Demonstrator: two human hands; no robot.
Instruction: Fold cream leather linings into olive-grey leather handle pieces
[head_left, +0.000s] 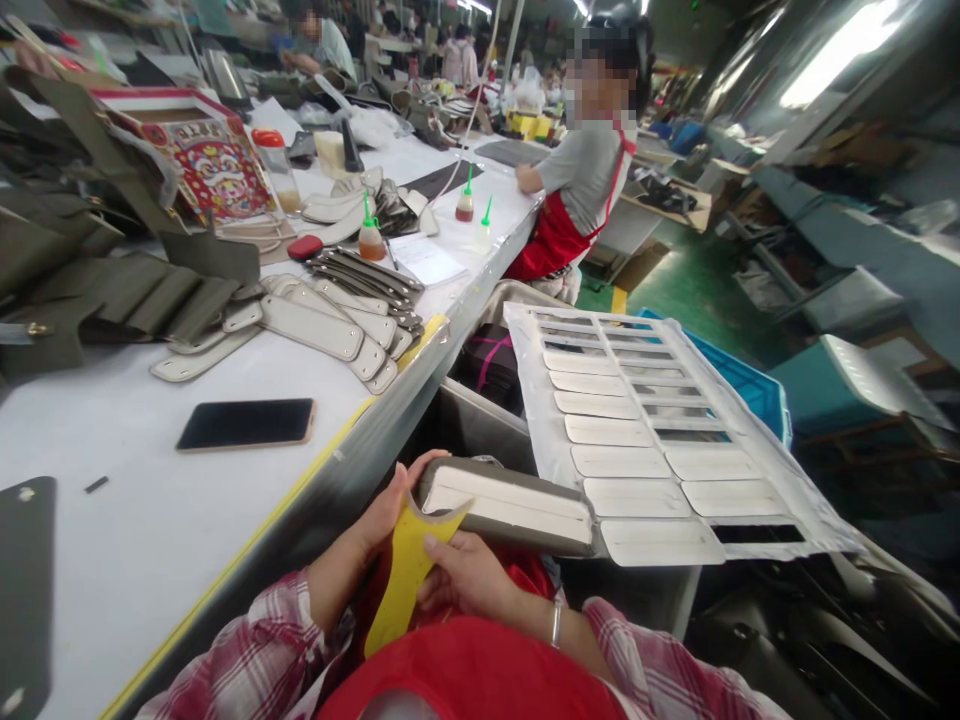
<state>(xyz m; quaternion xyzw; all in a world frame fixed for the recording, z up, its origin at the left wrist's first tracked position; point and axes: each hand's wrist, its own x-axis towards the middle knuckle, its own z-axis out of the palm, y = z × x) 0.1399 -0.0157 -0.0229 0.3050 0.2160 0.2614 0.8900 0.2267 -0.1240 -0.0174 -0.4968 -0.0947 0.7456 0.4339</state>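
Note:
In the head view my left hand (386,508) grips the left end of a dark grey padded piece (517,478) with a long cream-white panel (510,507) set in its face. My right hand (471,578) is closed on a curved yellow strip (401,575), thumb on top. The strip's upper end, cut in a hollow curve, lies against the left end of the padded piece. Part of my left hand is hidden behind the yellow strip. Close to the right end of the padded piece lies a white sheet (660,480) with rounded panels, some slots cut out.
On the white table (300,490) at left are a phone (246,424), cream riveted straps (311,325) and glue bottles (370,240) with green nozzles. A co-worker in a red apron (555,235) sits ahead at the table edge. A blue crate (750,385) stands behind the sheet.

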